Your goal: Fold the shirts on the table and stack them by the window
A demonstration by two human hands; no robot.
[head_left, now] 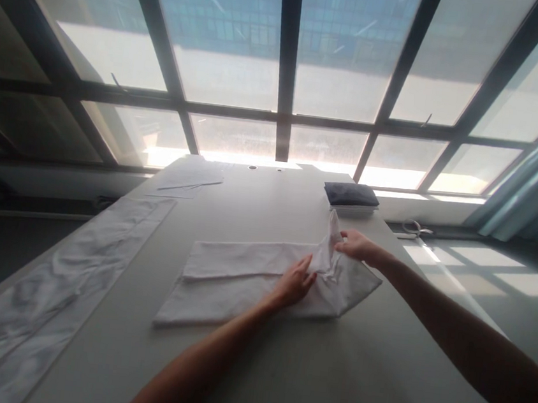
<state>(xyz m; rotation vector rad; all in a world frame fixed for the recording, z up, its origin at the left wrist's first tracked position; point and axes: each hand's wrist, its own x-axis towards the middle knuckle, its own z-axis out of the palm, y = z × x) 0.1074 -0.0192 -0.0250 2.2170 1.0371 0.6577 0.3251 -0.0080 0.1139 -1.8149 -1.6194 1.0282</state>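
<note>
At the middle of the frame, my hands work the right end of a white cloth (242,275) on the table (328,374).

The cloth lies folded with its long axis running left to right across the picture, and both hands meet it at its right end. My left hand (295,284) rests flat on it, fingers together, pressing it down. My right hand (358,245), just beyond and to the right, pinches a corner and holds it lifted in a peak. A dark folded stack (350,195) sits further up, another long white fabric (48,294) at lower left.
</note>
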